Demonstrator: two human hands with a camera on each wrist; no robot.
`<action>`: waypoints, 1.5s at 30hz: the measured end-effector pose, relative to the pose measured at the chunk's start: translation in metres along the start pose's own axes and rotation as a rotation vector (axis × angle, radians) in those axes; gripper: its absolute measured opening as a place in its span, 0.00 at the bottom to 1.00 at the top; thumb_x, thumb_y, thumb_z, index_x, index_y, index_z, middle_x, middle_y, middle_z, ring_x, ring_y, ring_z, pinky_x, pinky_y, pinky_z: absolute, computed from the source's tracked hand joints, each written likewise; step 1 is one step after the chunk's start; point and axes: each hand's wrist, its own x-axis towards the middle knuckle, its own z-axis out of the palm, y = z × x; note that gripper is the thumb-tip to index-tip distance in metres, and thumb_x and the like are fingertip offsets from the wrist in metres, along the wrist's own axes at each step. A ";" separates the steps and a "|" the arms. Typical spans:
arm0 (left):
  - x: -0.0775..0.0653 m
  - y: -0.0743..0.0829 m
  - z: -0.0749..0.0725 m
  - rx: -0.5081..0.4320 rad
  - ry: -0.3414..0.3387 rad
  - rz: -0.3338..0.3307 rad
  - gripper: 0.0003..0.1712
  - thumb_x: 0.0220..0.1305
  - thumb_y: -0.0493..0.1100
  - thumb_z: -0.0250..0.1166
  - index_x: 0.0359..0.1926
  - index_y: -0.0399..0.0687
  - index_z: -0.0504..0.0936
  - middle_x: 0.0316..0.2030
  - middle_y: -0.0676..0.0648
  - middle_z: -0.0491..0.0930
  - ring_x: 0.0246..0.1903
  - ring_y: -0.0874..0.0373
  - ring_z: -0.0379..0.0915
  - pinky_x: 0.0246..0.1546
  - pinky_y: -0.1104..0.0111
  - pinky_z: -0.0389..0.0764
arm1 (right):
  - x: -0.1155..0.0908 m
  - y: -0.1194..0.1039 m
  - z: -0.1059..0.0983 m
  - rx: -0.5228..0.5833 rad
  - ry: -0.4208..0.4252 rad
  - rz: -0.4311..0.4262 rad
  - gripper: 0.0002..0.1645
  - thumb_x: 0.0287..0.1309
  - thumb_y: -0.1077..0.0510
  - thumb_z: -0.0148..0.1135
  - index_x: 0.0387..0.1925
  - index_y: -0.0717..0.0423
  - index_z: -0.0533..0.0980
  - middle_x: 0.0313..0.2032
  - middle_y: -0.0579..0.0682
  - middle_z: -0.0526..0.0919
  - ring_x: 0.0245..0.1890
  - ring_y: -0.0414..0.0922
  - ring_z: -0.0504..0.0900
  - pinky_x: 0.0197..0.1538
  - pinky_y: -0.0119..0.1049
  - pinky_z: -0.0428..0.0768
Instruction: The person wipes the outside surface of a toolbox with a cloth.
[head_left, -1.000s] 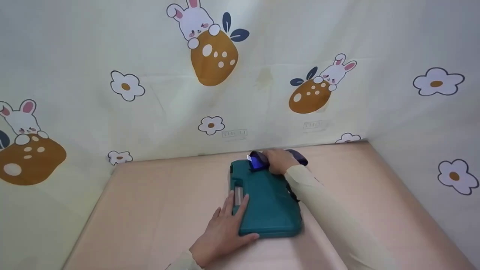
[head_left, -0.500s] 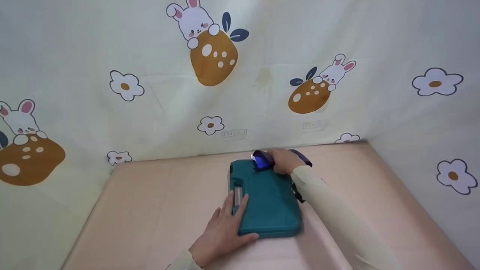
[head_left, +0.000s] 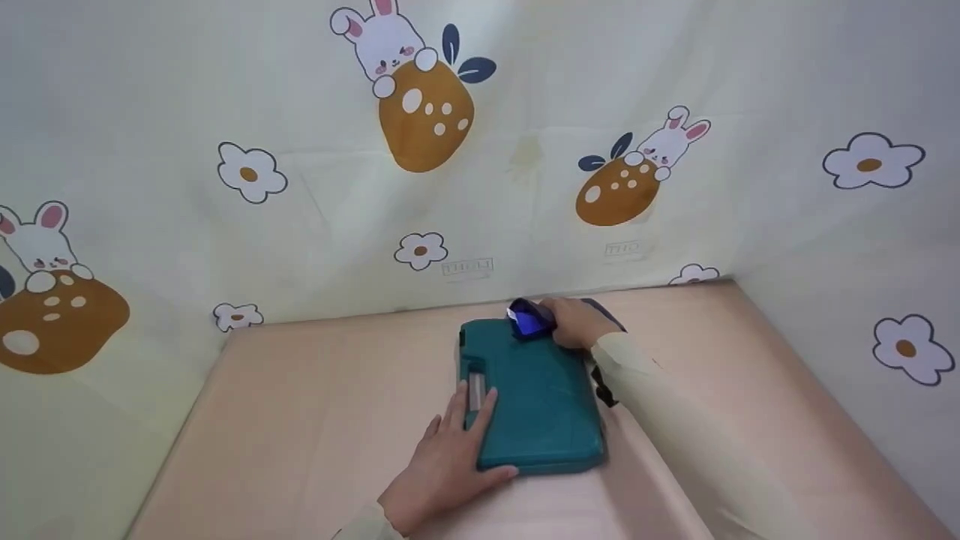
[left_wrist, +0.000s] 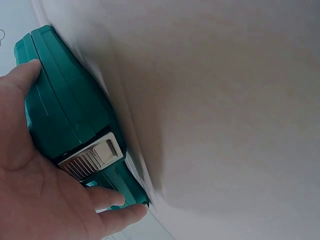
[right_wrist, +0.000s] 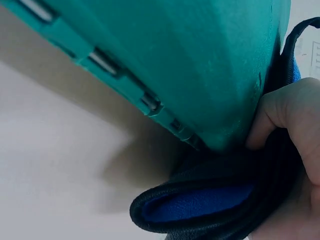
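A green plastic case point(head_left: 536, 397) lies flat, and my left hand point(head_left: 446, 465) rests spread along its left side. The index finger lies over the case by the handle opening, the thumb on its near edge. In the left wrist view, a ribbed metallic latch point(left_wrist: 95, 156) shows beside the palm. My right hand point(head_left: 579, 322) grips a bunched dark cloth point(right_wrist: 220, 180) at the far right corner of the case. The cloth has black edging and a bright blue inner face; its folds partly hide that corner. Pinned hinges point(right_wrist: 150, 101) line the case's right side.
The case lies on a beige covered table point(head_left: 337, 420). Close behind its far end rises a pale fabric wall point(head_left: 525, 225) printed with rabbits and flowers, with more of it at both sides.
My right hand has slid a little to the right with the cloth across the far end of the case. The left hand and the case have stayed in place.
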 end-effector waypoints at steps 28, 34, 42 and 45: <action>0.001 0.000 0.003 -0.031 0.000 -0.014 0.66 0.54 0.84 0.56 0.83 0.62 0.41 0.79 0.36 0.34 0.74 0.38 0.47 0.68 0.38 0.52 | -0.004 0.004 0.005 -0.013 0.035 -0.048 0.35 0.59 0.72 0.56 0.70 0.58 0.70 0.58 0.59 0.79 0.52 0.53 0.78 0.61 0.52 0.73; 0.001 -0.001 0.002 -0.041 0.001 -0.003 0.65 0.55 0.83 0.56 0.83 0.62 0.41 0.79 0.35 0.34 0.74 0.37 0.46 0.68 0.38 0.53 | -0.004 0.007 0.007 -0.016 0.049 -0.097 0.37 0.61 0.73 0.55 0.72 0.57 0.68 0.58 0.59 0.79 0.48 0.53 0.78 0.58 0.50 0.75; 0.001 -0.001 0.002 -0.041 -0.006 0.001 0.64 0.56 0.82 0.57 0.83 0.61 0.41 0.79 0.34 0.35 0.74 0.37 0.46 0.67 0.39 0.54 | -0.012 0.022 0.007 0.127 0.059 -0.144 0.38 0.62 0.74 0.52 0.74 0.61 0.64 0.60 0.61 0.77 0.49 0.53 0.76 0.56 0.48 0.74; 0.001 -0.001 0.001 -0.039 -0.007 -0.002 0.65 0.55 0.82 0.57 0.83 0.61 0.41 0.79 0.34 0.34 0.74 0.37 0.47 0.67 0.39 0.54 | -0.016 0.028 0.007 0.186 0.049 -0.141 0.39 0.63 0.73 0.52 0.75 0.63 0.60 0.65 0.63 0.73 0.55 0.53 0.75 0.64 0.51 0.69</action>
